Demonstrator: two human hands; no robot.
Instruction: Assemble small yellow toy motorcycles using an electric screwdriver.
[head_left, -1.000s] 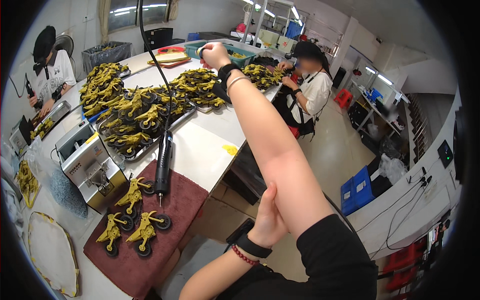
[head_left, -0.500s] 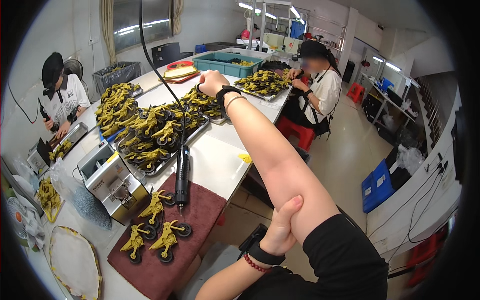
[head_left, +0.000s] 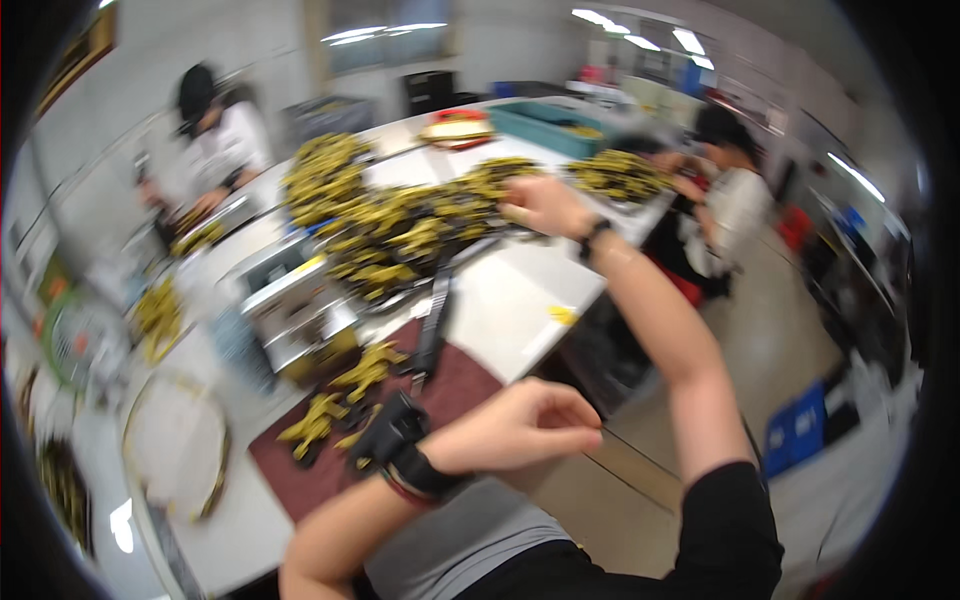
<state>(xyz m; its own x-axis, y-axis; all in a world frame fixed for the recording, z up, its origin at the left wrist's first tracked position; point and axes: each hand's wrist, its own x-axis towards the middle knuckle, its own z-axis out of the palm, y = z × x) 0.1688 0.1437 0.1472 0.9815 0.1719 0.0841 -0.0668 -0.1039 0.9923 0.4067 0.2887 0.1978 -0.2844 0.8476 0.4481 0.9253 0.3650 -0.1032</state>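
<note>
My right hand (head_left: pixel 545 205) is stretched out over the table by the right end of a heap of yellow-and-black toy motorcycles (head_left: pixel 410 230). Its fingers are curled and I see nothing in them, though the picture is smeared. My left hand (head_left: pixel 515 425) hangs in the air in front of the table edge, holding nothing, with the thumb apart from the bent fingers. Beside its wrist, several more toy motorcycles (head_left: pixel 320 420) lie on a maroon cloth (head_left: pixel 285 465), partly hidden by a black wrist device (head_left: pixel 393 432). A black electric screwdriver (head_left: pixel 433 325) is above the cloth.
A metal box-like machine (head_left: pixel 300 315) stands left of the cloth, near a round white tray (head_left: pixel 178 445). A teal bin (head_left: pixel 540 125) is at the back. One co-worker (head_left: pixel 215 135) sits at the far left, another (head_left: pixel 730 190) at the right.
My left hand has let go of my right upper arm and moved left and away from it. My right elbow is now bent more. The whole view has shifted and blurred.
</note>
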